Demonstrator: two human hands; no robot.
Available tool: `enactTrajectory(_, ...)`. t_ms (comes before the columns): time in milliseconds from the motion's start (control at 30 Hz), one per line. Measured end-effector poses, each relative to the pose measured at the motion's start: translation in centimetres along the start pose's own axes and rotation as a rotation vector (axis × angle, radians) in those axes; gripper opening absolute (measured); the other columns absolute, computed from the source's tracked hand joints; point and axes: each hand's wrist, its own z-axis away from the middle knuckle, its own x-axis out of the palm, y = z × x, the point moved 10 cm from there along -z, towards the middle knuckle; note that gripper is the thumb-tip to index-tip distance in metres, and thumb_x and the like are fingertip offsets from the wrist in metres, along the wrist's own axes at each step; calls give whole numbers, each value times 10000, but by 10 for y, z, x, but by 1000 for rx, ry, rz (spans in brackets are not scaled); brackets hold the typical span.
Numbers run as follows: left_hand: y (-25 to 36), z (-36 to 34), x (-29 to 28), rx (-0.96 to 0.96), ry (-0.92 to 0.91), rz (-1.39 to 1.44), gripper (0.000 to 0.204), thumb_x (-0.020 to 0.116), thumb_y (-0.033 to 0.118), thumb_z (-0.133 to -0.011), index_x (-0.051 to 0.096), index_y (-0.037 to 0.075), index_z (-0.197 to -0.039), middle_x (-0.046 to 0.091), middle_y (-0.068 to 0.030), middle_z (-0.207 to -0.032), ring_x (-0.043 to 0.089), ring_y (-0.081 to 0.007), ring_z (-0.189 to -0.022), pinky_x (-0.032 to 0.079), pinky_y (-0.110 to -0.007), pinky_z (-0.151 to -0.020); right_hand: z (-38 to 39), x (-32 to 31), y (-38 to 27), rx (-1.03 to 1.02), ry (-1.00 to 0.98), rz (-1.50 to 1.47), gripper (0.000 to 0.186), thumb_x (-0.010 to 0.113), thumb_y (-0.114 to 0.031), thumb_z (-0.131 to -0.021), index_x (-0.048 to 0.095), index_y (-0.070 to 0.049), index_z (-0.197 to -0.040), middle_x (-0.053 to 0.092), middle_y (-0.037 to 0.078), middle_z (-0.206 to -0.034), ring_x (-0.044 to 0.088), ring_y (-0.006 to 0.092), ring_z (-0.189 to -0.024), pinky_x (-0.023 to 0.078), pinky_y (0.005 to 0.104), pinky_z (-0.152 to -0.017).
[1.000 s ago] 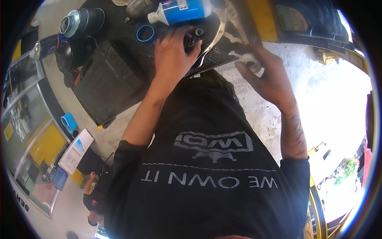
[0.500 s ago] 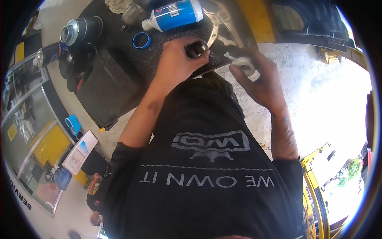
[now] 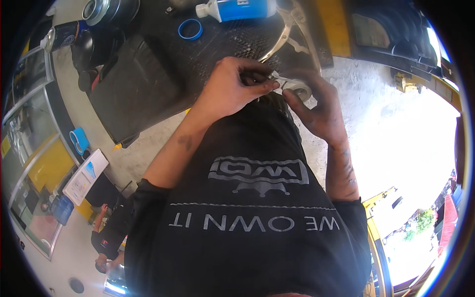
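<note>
My left hand [image 3: 232, 89] is closed near the bench's front edge, thumb and fingertips pinched together. Inside its curled fingers is a small dark metal part, mostly hidden now. Close beside it on the right, my right hand [image 3: 319, 111] holds a roll of white tape [image 3: 301, 91] between thumb and fingers. A loose white end of the tape [image 3: 277, 75] reaches toward my left fingertips; whether they grip it, I cannot tell. Silver locking pliers [image 3: 286, 35] lie on the bench just beyond both hands.
On the black bench [image 3: 148, 99] are a blue and white bottle [image 3: 242, 9] and a blue ring [image 3: 190, 29]. A metal canister [image 3: 111, 10] and a spray can [image 3: 64, 37] stand at the left. Another person [image 3: 111, 230] is at the lower left.
My hands have come together, the right moving left with the tape roll. The dark metal part has turned out of sight in my left fingers. The view has shifted, moving bench items upward.
</note>
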Motion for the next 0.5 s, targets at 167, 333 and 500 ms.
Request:
enactTrajectory(167, -9, 8, -6, 4, 54, 75, 326, 838, 143, -771, 706, -63, -986, 666, -35, -692, 596, -53, -595, 430, -202, -521, -1, 11, -4, 3, -53, -7, 332, 731, -62, -836, 637, -21, -1152, 690, 126, -1060, 687, 247, -960, 534, 334, -819)
enactTrajectory(333, -7, 13, -6, 16, 66, 69, 321, 829, 120, -776, 702, -66, -1006, 679, -46, -730, 609, -62, -620, 462, -200, -553, 2, 15, 0, 26, -70, -26, 338, 735, -69, -836, 635, -17, -1155, 690, 128, -1068, 685, 251, -975, 536, 334, -827)
enactTrajectory(500, -4, 16, -2, 53, 43, 153, 266, 777, 73, -817, 698, -75, -1023, 693, -62, -800, 627, -83, -662, 485, -209, -593, 5, 14, 2, 30, -63, -30, 344, 734, -66, -833, 633, -16, -1158, 689, 128, -1075, 685, 257, -983, 536, 339, -839)
